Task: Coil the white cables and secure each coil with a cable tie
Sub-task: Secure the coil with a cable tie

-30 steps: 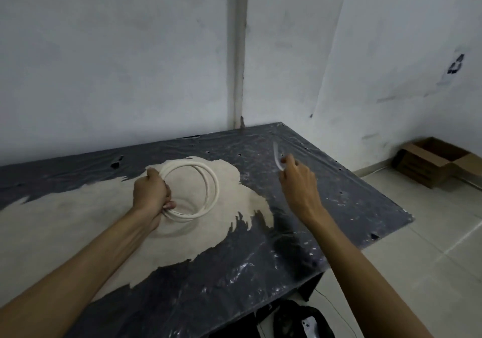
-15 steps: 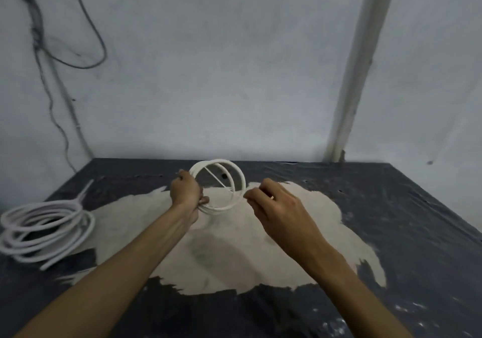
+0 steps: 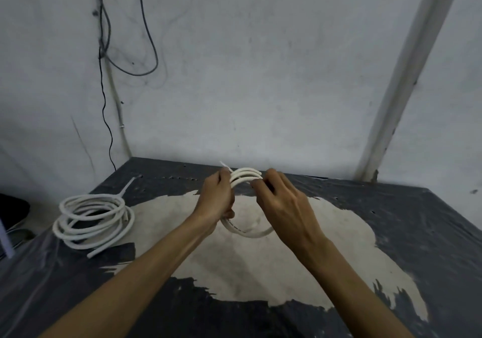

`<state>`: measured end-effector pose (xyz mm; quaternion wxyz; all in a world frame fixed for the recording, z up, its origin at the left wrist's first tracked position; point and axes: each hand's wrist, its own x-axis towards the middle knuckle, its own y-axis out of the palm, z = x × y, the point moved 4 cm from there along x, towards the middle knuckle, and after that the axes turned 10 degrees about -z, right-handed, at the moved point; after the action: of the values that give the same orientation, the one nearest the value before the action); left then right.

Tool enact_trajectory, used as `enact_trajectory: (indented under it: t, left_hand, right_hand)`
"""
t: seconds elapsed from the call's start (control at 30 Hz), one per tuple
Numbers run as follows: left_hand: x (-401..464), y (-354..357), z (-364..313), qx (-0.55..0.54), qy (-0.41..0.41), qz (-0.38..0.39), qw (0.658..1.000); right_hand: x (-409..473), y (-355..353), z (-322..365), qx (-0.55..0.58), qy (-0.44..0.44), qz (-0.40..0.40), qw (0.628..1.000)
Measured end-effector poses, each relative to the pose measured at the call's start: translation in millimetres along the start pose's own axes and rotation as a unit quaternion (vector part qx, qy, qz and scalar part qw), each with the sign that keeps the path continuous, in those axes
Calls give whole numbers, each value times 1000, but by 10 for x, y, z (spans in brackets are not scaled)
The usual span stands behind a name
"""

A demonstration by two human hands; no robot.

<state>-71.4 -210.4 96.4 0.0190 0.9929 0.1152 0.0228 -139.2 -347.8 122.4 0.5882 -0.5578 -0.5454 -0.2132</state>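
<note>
Table (image 3: 391, 220), covered in dark plastic sheeting with a worn pale patch at its centre, carries a second, loose white cable coil (image 3: 91, 220) near its left edge. Held coil (image 3: 245, 178) stands upright above the table's centre, nearer the far edge, gripped on its left side by the left hand (image 3: 216, 202). Right hand (image 3: 281, 204) pinches at the coil's upper right, while a thin white cable tie (image 3: 224, 166) projects beside the left fingers.

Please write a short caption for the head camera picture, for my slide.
Left hand grips a white cable coil while right hand works at it; second coil lies on the table.
</note>
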Motion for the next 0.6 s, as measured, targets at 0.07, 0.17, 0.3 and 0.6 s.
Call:
enact_trajectory:
  t: [0.07,0.17,0.3,0.6]
  left_hand:
    - [-47,40,-18,2,10,24,1000]
    - [-90,88,-52,-1,38,64,997]
    - [-149,129,-94,12,76,97,992]
    - [-333,241,-192,60,125,114,984]
  right_hand:
    - [6,-16,-17,-1,7,-18,1000]
    - [-9,-12,-100,52,70,-32,996]
    - [3,-88,-223,246,226,-34,942]
    - [-25,-147,-323,461,526,-57,713]
